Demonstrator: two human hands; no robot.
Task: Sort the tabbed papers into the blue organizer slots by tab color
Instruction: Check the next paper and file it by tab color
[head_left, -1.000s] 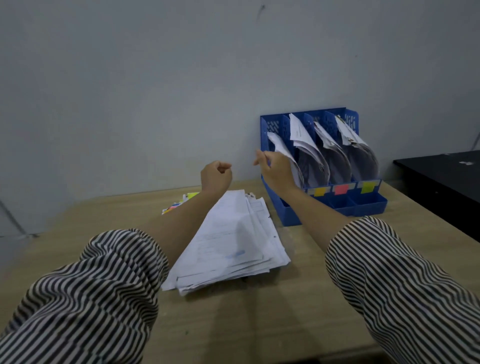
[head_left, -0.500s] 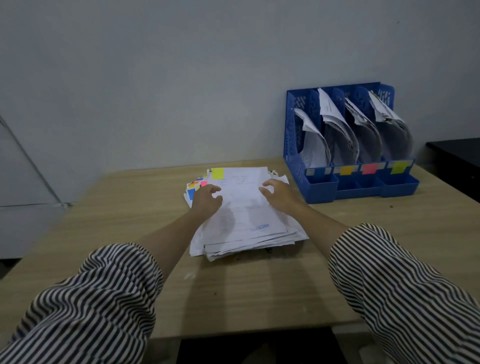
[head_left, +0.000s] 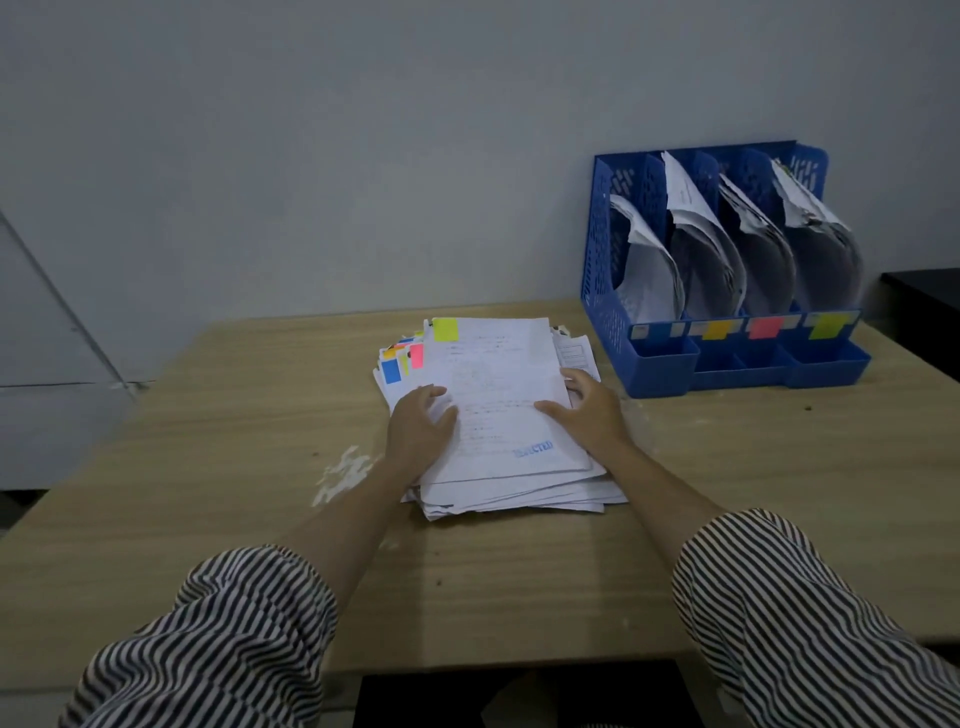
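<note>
A stack of white papers (head_left: 498, 405) lies in the middle of the wooden table (head_left: 208, 467). The top sheet carries a yellow-green tab (head_left: 445, 329); pink, blue and orange tabs (head_left: 402, 358) stick out at the stack's upper left. My left hand (head_left: 421, 431) rests on the stack's left edge with loosely spread fingers. My right hand (head_left: 587, 410) lies on the right edge, thumb over the top sheet. The blue organizer (head_left: 602, 291) stands at the back right, each of its slots holding curled papers, with blue, orange, pink and yellow-green labels along the front.
A grey wall rises behind the table. The corner of a black surface (head_left: 924, 296) shows at the far right. A worn white patch (head_left: 343, 473) marks the tabletop left of the stack. My striped sleeves fill the bottom of the view.
My right hand came back from the organizer's left slot and my left hand came down; both now lie on the paper stack. The view has shifted so the organizer sits further right.
</note>
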